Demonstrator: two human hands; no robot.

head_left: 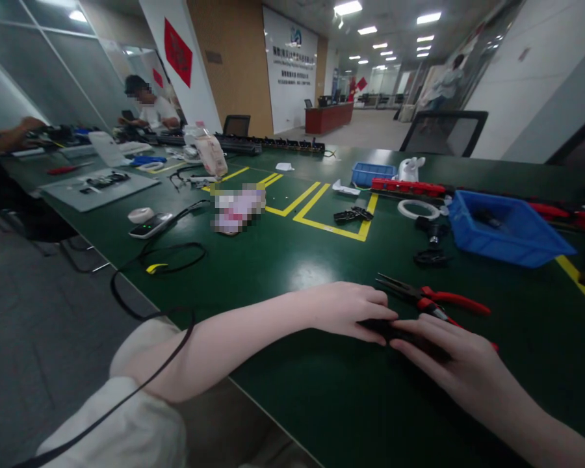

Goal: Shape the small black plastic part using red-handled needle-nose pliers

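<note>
My left hand [348,311] rests on the green table [283,260], fingers curled round one end of a small black part [400,333]. My right hand [448,357] meets it from the right, and its fingers close on the same black part, most of which is hidden beneath them. Red-handled pliers [433,300] lie on the table just behind both hands, jaws pointing left.
A blue bin [509,229] stands at the right, a smaller blue tray [370,173] further back, with red strips [408,187] and a white ring [418,208] between. Black cables [166,257] and a scale-like device [151,225] lie at left. Other people sit at the far left end.
</note>
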